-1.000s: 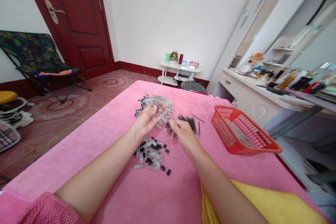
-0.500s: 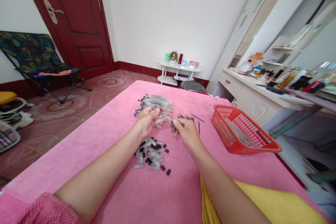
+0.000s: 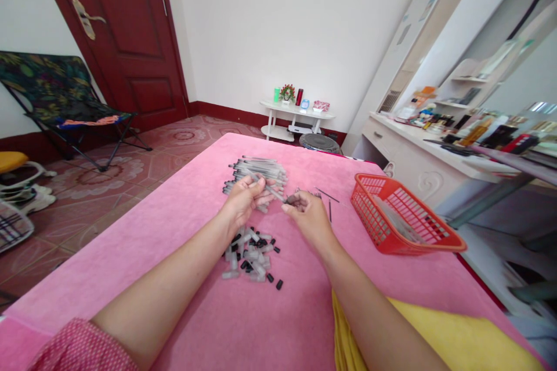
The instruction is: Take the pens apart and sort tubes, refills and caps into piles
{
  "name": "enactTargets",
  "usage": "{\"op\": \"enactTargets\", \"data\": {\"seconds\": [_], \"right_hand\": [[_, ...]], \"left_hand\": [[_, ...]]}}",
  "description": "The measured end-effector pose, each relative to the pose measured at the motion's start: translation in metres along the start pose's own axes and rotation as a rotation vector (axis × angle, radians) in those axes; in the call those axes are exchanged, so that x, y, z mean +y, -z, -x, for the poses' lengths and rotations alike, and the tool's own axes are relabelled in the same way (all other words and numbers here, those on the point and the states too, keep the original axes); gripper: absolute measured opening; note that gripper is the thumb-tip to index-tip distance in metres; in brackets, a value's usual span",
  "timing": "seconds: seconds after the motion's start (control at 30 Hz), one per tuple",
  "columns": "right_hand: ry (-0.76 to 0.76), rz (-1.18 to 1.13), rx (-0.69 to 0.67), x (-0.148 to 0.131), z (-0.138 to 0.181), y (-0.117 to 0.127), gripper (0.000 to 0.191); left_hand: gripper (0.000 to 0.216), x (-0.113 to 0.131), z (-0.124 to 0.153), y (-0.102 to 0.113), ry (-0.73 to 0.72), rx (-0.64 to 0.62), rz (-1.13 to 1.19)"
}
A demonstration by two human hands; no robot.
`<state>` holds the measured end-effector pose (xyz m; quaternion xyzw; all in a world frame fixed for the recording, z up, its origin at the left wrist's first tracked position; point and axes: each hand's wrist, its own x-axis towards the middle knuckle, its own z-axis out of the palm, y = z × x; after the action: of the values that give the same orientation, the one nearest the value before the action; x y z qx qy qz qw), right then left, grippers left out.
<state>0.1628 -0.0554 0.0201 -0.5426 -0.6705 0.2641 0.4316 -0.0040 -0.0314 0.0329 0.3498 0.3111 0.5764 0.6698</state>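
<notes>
Pinched in my left hand (image 3: 247,198) is a clear pen barrel (image 3: 274,192), slanting down toward the right. My right hand (image 3: 308,213) is closed at the barrel's lower right end, its fingers curled round a small dark piece too small to name surely. Behind my left hand lies a pile of clear pens with dark tips (image 3: 256,167). Thin dark pen refills (image 3: 327,193) lie just beyond my right hand, partly hidden by it. Nearer to me, clear and black pen caps (image 3: 256,255) form a loose heap between my forearms.
A pink cloth (image 3: 174,197) covers the table. On the right stands a red plastic basket (image 3: 369,223) with clear items inside. A folded yellow cloth (image 3: 435,324) lies at the near right under my forearm. A cluttered white dresser (image 3: 418,148) stands beyond the basket.
My right hand's fingers have shifted and curled at the barrel's end, showing a dark piece there. My left hand and the barrel stay in place.
</notes>
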Motion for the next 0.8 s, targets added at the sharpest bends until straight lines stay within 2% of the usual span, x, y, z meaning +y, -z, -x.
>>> {"op": "enactTargets", "data": {"seconds": [0.2, 0.3, 0.37, 0.5, 0.63, 0.67, 0.8], "right_hand": [[-0.049, -0.007, -0.089, -0.0003, 0.0008, -0.0006, 0.027], [-0.019, 0.002, -0.01, -0.0009, 0.0012, -0.0007, 0.019], [-0.015, -0.027, 0.007, -0.0014, 0.0011, -0.001, 0.023], [-0.059, -0.074, -0.111, -0.0004, 0.0006, -0.0017, 0.031], [-0.001, -0.108, -0.011, -0.0008, 0.0003, -0.0022, 0.016], [-0.009, -0.134, 0.004, -0.0019, 0.0004, -0.0023, 0.019], [-0.121, -0.212, -0.116, -0.0068, 0.0017, -0.0016, 0.029]], "left_hand": [[0.018, 0.0008, 0.0002, -0.0001, 0.003, 0.014, -0.011], [0.018, 0.0009, 0.0001, -0.0002, 0.002, 0.016, -0.015], [0.018, 0.0007, -0.0003, 0.0001, -0.002, 0.016, -0.012], [0.02, 0.0004, -0.0007, 0.0004, 0.007, 0.018, -0.014], [0.022, 0.0006, -0.0009, 0.0009, 0.006, 0.026, -0.018], [0.022, 0.0006, -0.001, 0.0011, 0.005, 0.027, -0.018], [0.02, -0.0004, -0.0008, 0.0014, 0.007, 0.024, -0.025]]}}
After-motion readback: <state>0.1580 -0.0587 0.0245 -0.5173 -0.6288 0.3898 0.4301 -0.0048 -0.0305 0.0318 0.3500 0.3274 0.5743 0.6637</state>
